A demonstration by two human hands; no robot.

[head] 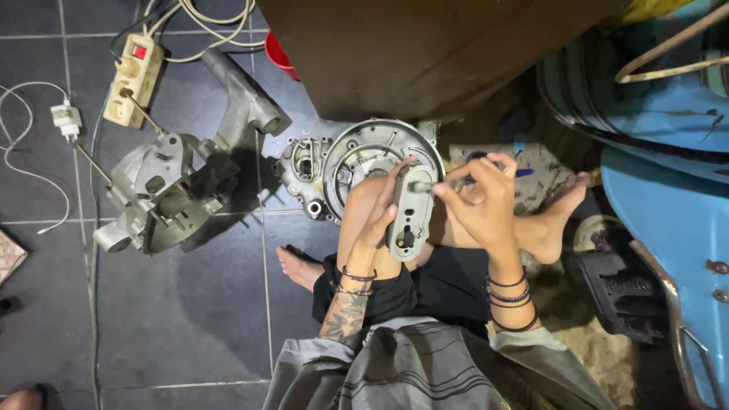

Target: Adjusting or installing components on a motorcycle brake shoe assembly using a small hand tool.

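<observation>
The left hand (377, 220) wraps its fingers around one grey metal part (411, 212) above the lap. The right hand (480, 201) pinches one small tool (437, 184) against its top. Two engine cases (171, 190) lie on the floor (190, 304).

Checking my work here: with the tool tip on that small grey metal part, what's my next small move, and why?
Probably keep turning the tool with the right hand: its tip meets the upper end of the grey metal part, which the left hand steadies.

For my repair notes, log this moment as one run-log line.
left hand: holds grey metal part | right hand: holds thin tool at part's top | behind: round engine cover on tiled floor
</observation>
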